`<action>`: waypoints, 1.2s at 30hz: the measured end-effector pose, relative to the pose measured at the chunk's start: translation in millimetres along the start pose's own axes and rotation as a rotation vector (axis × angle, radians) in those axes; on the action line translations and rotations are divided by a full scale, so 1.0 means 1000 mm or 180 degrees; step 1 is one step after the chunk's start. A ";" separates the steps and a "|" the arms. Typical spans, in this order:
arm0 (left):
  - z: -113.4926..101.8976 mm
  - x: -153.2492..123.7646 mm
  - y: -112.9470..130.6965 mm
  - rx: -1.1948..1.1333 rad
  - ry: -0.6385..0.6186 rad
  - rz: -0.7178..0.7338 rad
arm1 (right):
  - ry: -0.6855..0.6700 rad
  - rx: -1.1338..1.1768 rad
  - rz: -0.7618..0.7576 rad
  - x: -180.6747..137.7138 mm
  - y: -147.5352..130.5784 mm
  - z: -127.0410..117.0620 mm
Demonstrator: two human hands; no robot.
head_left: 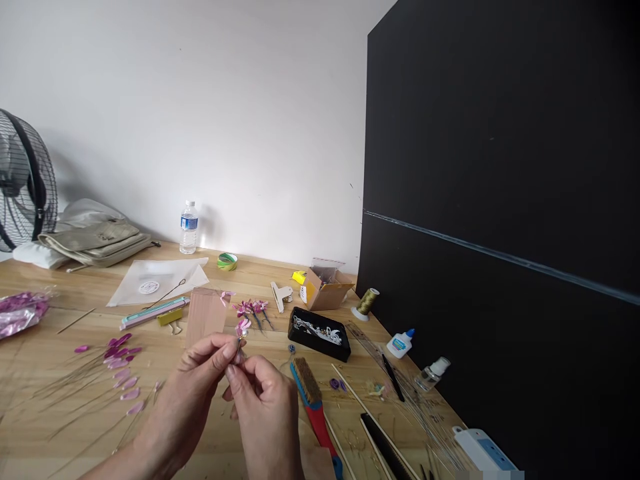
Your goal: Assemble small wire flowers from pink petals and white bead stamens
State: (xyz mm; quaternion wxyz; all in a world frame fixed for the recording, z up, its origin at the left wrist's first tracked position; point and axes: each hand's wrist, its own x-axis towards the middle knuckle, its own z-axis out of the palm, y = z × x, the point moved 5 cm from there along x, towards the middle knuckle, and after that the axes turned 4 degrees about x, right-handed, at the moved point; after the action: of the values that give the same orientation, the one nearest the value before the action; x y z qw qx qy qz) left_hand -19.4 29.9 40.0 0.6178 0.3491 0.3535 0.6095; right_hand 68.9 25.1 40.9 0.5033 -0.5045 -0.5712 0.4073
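A small pink flower (243, 327) with a pearl-like bead stands upright above my fingertips. My left hand (200, 373) is closed, pinching the flower's thin stem just below the bead. Right beside it, my right hand (265, 407) is also closed, with thumb and index finger pressed together at the lower stem; its grip is partly hidden. Just beyond my hands lie several pink flowers (251, 308) with dark stems and a pinkish-brown rectangular sheet (205, 317). To the left, pink and magenta petals (120, 363) on thin wires are spread over the wooden table.
Right of my hands lie a red-and-blue brush (307, 387), a black tray (320, 335) of white pieces, and thin sticks. Farther right are a glue bottle (400, 344), a clear bottle (433, 375) and a thread spool (367, 303). A black panel (500, 167) borders the table.
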 end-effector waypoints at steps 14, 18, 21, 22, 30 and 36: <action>-0.010 0.004 0.002 0.0754 0.0096 0.0170 | 0.0194 -0.0386 -0.0330 0.004 -0.026 -0.040; -0.004 0.002 0.000 0.1216 -0.0221 0.0127 | -0.0361 0.0223 -0.0056 0.020 -0.034 -0.042; -0.001 0.001 -0.001 0.1353 -0.0415 0.0112 | -0.0810 0.0524 0.0137 0.029 -0.033 -0.036; -0.001 0.001 -0.001 0.1380 -0.0449 0.0117 | -0.0888 0.0553 0.0161 0.031 -0.032 -0.035; -0.002 0.003 -0.002 0.1398 -0.0443 0.0102 | -0.0877 0.0527 0.0199 0.032 -0.026 -0.037; -0.002 0.004 -0.003 0.1253 -0.0420 0.0053 | -0.0598 0.1131 0.0415 0.031 -0.023 -0.031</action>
State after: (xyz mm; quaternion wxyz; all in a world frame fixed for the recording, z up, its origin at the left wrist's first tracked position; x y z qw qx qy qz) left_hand -19.4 34.0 36.7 0.5544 0.5052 0.4217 0.5095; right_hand 96.1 50.9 73.0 0.5015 -0.4036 -0.5010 0.5785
